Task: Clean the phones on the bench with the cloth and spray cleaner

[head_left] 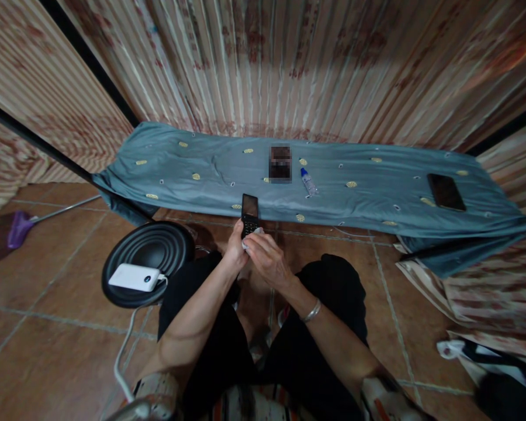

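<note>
My left hand (235,248) is closed around the lower part of a black flip phone (249,207), which is unfolded with its screen up and keypad showing. Pinched in my right hand (268,257) is a small white cloth or tissue (246,241), pressed against the keypad's lower end. Both hands are above my lap, just in front of a bench covered with blue-green cloth (219,196). Beyond the phone lie a small clear bottle with a blue cap (308,182) and a dark item blurred out by pixelation (280,164).
A dark tablet or large phone (446,192) lies on the cloth's right end. On my left, a white power bank (134,277) with a cable rests on a round black stool (151,242). A purple broom (20,229) is farther left. Striped curtains (263,70) hang behind the bench.
</note>
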`<move>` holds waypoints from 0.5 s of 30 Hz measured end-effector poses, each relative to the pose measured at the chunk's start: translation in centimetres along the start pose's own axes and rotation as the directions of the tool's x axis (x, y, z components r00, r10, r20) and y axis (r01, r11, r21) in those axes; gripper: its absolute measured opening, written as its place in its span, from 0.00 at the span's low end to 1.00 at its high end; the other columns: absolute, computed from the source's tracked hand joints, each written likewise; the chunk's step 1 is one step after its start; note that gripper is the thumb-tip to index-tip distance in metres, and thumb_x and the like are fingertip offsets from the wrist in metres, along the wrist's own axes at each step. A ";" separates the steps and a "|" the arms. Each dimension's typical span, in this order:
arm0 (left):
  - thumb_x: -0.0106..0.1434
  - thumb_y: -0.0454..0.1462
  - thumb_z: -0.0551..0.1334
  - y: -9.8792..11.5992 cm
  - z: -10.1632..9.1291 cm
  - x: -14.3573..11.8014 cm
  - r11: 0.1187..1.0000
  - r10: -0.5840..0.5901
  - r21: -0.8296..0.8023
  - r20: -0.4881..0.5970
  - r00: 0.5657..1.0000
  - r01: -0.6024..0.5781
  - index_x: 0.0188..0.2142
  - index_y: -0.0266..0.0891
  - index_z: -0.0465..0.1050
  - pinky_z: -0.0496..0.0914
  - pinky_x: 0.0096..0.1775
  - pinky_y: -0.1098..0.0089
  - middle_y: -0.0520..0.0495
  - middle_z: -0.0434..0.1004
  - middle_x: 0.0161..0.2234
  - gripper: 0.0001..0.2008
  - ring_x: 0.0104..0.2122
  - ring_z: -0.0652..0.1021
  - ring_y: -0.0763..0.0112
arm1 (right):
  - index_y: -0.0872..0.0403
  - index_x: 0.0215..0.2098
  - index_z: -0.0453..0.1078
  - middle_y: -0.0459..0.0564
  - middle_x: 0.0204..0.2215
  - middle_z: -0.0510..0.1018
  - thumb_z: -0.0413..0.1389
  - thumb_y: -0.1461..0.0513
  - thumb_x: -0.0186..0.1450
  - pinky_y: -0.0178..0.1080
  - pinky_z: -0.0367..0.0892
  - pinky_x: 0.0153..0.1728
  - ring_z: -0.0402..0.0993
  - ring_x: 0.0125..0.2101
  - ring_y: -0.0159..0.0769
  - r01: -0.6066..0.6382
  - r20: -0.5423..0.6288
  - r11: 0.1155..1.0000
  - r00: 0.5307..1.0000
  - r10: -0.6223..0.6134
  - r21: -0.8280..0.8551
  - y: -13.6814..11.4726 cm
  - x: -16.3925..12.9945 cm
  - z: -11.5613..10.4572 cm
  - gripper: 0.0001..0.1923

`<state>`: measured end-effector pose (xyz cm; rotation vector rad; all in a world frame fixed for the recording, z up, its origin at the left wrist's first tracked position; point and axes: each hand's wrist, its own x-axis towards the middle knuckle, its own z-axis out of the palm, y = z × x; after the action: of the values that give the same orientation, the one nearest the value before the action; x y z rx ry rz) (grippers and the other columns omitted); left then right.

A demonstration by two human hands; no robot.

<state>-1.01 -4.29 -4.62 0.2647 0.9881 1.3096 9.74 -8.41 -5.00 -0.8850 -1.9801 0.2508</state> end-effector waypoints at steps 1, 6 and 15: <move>0.68 0.40 0.56 0.3 0.1 0.0 1.000 0.006 -0.003 0.004 1.000 -0.006 0.52 0.38 0.65 0.72 0.38 0.69 0.51 0.76 0.30 0.15 0.28 0.78 0.72 | 0.53 0.50 0.73 0.56 0.46 0.78 0.46 0.66 0.71 0.49 0.72 0.54 0.73 0.49 0.42 -0.005 -0.002 1.000 1.000 0.005 -0.013 0.0 0.0 0.0 0.16; 0.70 0.41 0.52 2.0 0.4 -0.3 0.999 0.021 -0.032 0.016 1.000 -0.021 0.57 0.36 0.62 0.72 0.33 0.69 0.47 0.77 0.30 0.19 0.26 0.78 0.70 | 0.54 0.51 0.73 0.57 0.47 0.78 0.48 0.66 0.71 0.49 0.71 0.54 0.73 0.50 0.43 -0.012 -0.029 0.998 1.000 0.011 -0.055 0.5 0.1 -0.5 0.15; 0.69 0.41 0.56 2.7 0.6 -1.3 0.995 0.070 0.057 0.131 0.989 -0.078 0.60 0.38 0.61 0.75 0.37 0.66 0.46 0.79 0.31 0.22 0.30 0.81 0.67 | 0.50 0.48 0.75 0.52 0.46 0.81 0.49 0.61 0.71 0.45 0.72 0.52 0.76 0.48 0.39 -0.242 -0.104 0.969 0.964 0.245 0.039 3.0 0.3 -2.6 0.14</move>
<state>-2.37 -4.39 -1.86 0.4325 0.9177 1.3135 13.21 -6.46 -4.84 -1.1038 -1.7636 0.3604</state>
